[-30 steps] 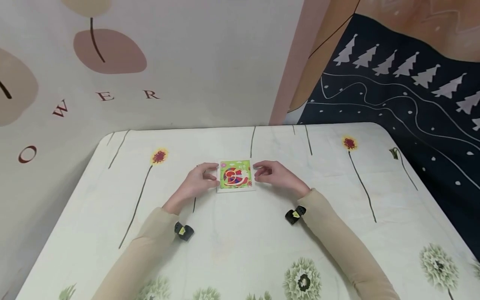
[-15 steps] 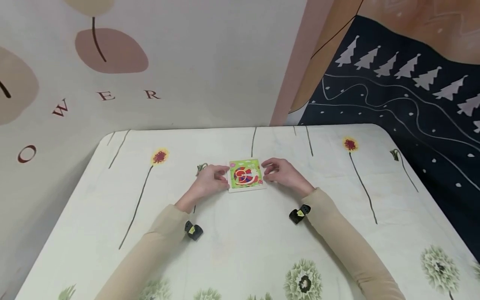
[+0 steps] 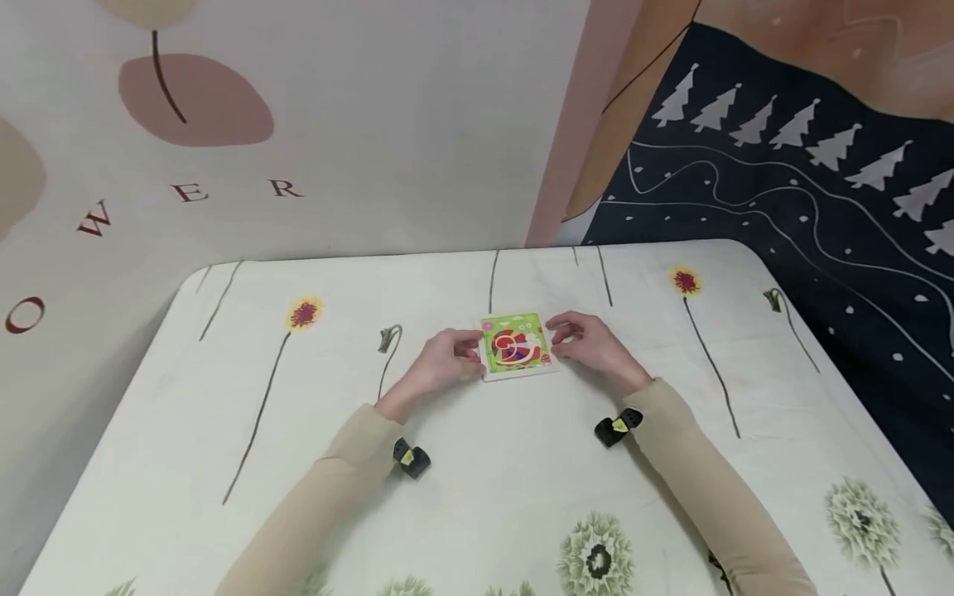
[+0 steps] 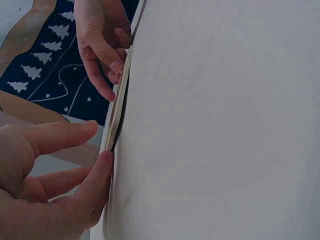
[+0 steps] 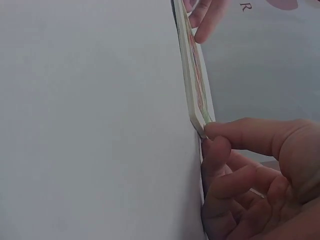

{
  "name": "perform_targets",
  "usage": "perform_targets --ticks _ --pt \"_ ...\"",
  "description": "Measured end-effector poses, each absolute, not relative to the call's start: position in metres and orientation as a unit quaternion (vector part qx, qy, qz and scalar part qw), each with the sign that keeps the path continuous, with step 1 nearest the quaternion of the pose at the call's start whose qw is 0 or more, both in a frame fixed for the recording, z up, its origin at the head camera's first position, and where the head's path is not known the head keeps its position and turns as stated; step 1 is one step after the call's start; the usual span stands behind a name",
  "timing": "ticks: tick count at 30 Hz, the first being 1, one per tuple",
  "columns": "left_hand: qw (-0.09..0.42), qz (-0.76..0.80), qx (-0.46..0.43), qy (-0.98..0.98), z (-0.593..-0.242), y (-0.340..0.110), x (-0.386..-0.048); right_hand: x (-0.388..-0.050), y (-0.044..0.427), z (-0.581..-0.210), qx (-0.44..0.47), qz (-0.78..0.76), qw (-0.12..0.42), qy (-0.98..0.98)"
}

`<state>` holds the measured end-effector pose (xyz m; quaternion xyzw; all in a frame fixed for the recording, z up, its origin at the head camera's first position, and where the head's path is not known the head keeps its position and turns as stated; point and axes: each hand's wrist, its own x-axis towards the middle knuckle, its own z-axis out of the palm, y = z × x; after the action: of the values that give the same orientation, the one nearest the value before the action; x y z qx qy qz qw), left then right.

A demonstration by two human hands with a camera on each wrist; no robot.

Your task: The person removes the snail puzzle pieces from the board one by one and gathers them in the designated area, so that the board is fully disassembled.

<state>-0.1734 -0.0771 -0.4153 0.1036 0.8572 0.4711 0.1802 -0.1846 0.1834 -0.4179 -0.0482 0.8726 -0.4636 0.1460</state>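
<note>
A small square picture board [image 3: 514, 343], green with a red and purple snail-like shape and a pale border, lies flat between the two hands in the head view. The left hand [image 3: 445, 362] is at its left side; in the left wrist view, a fingertip of that hand [image 4: 55, 180] touches the board's edge [image 4: 117, 110], with another digit held apart. At the right side is the right hand [image 3: 594, 343], its upper fingers and thumb spread. The right wrist view shows a digit of this hand [image 5: 260, 175] against the board's corner [image 5: 197, 117], other fingers bent below.
A white cloth with printed flowers covers the table [image 3: 507, 463]. Behind it hangs a pale printed backdrop [image 3: 387, 124], with a dark tree-patterned cloth [image 3: 745, 174] at the right. Small black devices [image 3: 411, 458] are worn at both wrists.
The board has slid to the right across the cloth, with both hands moving along at its sides. The head view has shifted slightly.
</note>
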Motion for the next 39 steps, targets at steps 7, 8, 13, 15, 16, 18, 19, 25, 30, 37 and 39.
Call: perform_targets --ticks 7,8,13,15,16,18,19,25,30,37,39 --pt "0.19 0.372 0.157 0.895 -0.404 -0.085 -0.173 -0.183 0.194 -0.415 -0.058 -0.466 0.18 0.865" --pt "0.184 0.345 0.164 0.906 -0.403 -0.087 -0.173 -0.182 0.195 -0.414 -0.057 -0.466 0.183 0.864" --pt "0.162 0.203 0.197 0.945 -0.403 -0.084 -0.177 -0.182 0.199 -0.413 -0.061 -0.48 0.178 0.857" --pt "0.168 0.161 0.206 0.95 -0.405 -0.082 -0.178 -0.182 0.199 -0.412 -0.063 -0.49 0.175 0.852" --pt "0.173 0.145 0.207 0.952 -0.406 -0.081 -0.178 -0.183 0.198 -0.412 -0.063 -0.493 0.175 0.85" --pt "0.184 0.122 0.204 0.954 -0.406 -0.081 -0.178 -0.183 0.198 -0.411 -0.066 -0.496 0.174 0.848" --pt "0.189 0.115 0.203 0.954 -0.406 -0.081 -0.178 -0.183 0.197 -0.411 -0.067 -0.497 0.174 0.847" --pt "0.213 0.103 0.21 0.949 -0.403 -0.081 -0.178 -0.186 0.197 -0.411 -0.069 -0.497 0.173 0.847" --pt "0.216 0.081 0.227 0.946 -0.402 -0.078 -0.177 -0.187 0.199 -0.411 -0.082 -0.502 0.164 0.845" --pt "0.22 0.057 0.244 0.943 -0.403 -0.077 -0.18 -0.188 0.197 -0.409 -0.108 -0.504 0.143 0.845" --pt "0.21 0.054 0.255 0.942 -0.404 -0.077 -0.178 -0.189 0.194 -0.409 -0.117 -0.506 0.138 0.843"
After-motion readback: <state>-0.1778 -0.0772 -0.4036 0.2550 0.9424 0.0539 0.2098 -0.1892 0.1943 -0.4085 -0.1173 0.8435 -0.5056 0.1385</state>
